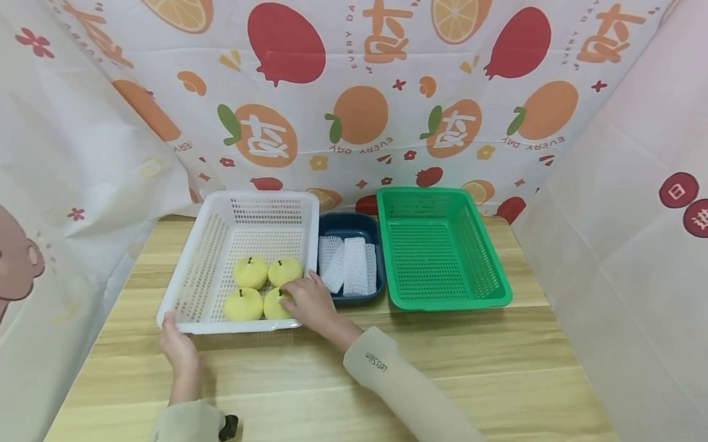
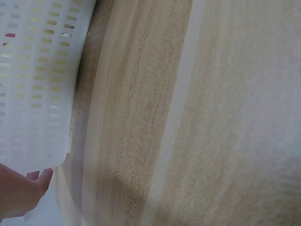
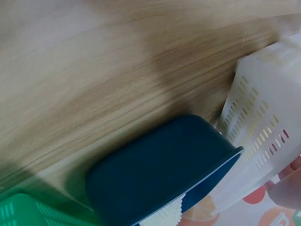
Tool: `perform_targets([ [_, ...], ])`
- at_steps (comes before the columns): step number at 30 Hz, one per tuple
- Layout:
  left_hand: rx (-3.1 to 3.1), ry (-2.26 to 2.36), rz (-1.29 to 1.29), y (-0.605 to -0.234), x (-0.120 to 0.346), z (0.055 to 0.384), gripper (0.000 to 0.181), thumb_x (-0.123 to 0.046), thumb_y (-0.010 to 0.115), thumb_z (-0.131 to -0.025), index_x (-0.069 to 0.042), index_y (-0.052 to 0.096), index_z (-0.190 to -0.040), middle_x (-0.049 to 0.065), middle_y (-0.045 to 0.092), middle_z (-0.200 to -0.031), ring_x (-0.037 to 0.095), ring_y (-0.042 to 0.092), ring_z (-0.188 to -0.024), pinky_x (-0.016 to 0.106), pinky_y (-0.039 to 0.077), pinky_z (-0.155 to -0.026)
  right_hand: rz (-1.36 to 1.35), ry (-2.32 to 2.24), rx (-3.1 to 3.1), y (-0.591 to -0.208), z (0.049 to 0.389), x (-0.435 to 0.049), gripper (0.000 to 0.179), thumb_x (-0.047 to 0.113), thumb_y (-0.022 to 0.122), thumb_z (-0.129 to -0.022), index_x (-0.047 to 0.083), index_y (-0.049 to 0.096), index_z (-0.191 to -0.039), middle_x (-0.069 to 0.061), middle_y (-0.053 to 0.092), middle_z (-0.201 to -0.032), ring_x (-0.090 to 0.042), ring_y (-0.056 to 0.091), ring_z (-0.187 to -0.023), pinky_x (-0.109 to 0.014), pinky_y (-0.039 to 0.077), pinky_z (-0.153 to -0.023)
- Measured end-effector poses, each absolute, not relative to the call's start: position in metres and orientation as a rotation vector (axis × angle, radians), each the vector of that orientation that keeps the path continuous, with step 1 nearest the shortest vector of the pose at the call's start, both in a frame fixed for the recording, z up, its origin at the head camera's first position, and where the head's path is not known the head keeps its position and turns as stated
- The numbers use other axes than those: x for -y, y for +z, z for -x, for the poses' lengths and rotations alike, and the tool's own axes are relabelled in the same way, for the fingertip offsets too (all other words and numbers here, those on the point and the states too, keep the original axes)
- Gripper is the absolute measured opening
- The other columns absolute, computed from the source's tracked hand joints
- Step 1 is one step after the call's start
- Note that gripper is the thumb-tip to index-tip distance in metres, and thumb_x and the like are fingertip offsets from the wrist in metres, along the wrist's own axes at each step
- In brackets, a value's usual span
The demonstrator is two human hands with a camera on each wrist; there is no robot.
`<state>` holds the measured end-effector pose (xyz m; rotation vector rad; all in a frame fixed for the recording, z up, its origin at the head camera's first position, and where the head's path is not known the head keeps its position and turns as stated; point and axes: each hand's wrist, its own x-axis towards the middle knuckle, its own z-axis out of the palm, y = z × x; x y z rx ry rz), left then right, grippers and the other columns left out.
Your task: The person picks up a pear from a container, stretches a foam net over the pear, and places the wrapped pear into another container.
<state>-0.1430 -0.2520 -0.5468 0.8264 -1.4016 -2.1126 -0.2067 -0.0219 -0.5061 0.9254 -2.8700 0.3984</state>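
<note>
A white plastic basket (image 1: 178,275) holds several round yellow pears (image 1: 250,272) with dark stems, grouped toward its front right. My left hand (image 1: 180,349) grips the basket's front left corner; the left wrist view also shows the fingers at that corner. My right hand (image 1: 312,302) reaches over the basket's right side, thumb and fingers around the front right pear (image 1: 273,305), partly covering it. In the right wrist view, only some fingers (image 3: 287,188) show, beside the basket's perforated wall.
Right of the white basket stands a dark blue tub (image 1: 349,219) with several white foam net sleeves (image 1: 356,268). A green basket (image 1: 440,304) stands further right, with bare mesh showing inside. All rest on a wooden table (image 1: 297,391) before a fruit-printed curtain (image 1: 311,112).
</note>
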Motion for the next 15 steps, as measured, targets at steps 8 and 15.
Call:
perform_targets([
  [8,1.465,-2.088,-0.902,-0.541,0.251,0.137,0.048,-0.036,0.029,-0.1,-0.008,0.04,-0.138,0.01,0.043,-0.137,0.017,0.043,-0.121,0.019,0.036,-0.096,-0.943,0.417,2.913,-0.508,0.206,0.028,0.04,0.045,0.065,-0.082,0.02,0.063,-0.113,0.009,0.062,-0.109,-0.005,0.054,-0.104,-0.035,0.015,-0.109],
  [15,1.517,-2.081,-0.877,-0.525,0.245,0.137,0.05,-0.036,0.028,-0.1,-0.007,0.037,-0.139,0.012,0.039,-0.139,0.02,0.039,-0.124,0.019,0.035,-0.097,-0.889,0.124,3.11,-0.495,0.212,0.038,0.064,0.06,0.066,-0.072,0.021,0.056,-0.121,0.008,0.062,-0.105,-0.007,0.056,-0.099,-0.033,0.011,-0.11],
])
